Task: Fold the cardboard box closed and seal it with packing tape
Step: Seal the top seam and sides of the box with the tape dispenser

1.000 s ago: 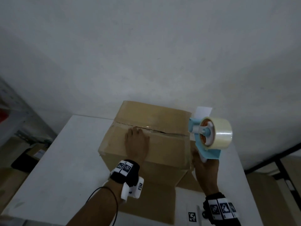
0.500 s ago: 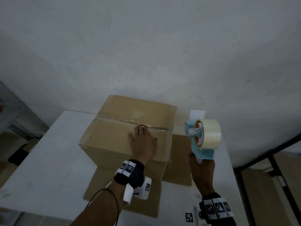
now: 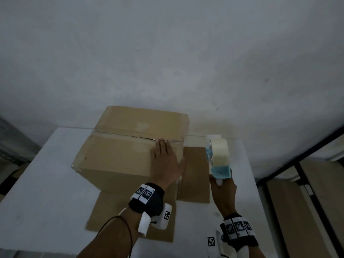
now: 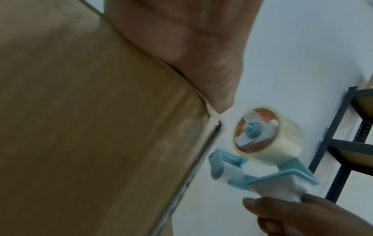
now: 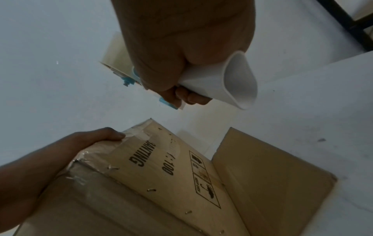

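Two hands at work: left hand point(image 3: 165, 161) flat, fingers straight, on closed cardboard box point(image 3: 119, 151); right hand point(image 3: 222, 187), beside it, grasping tape dispenser point(image 3: 218, 157) handle.

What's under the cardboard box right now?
Flat cardboard sheets lie on the white table, sticking out from beneath the cardboard box at its near and right sides. How far they run underneath is hidden.

Black wristbands point(image 3: 149, 201) with checkered marker tags
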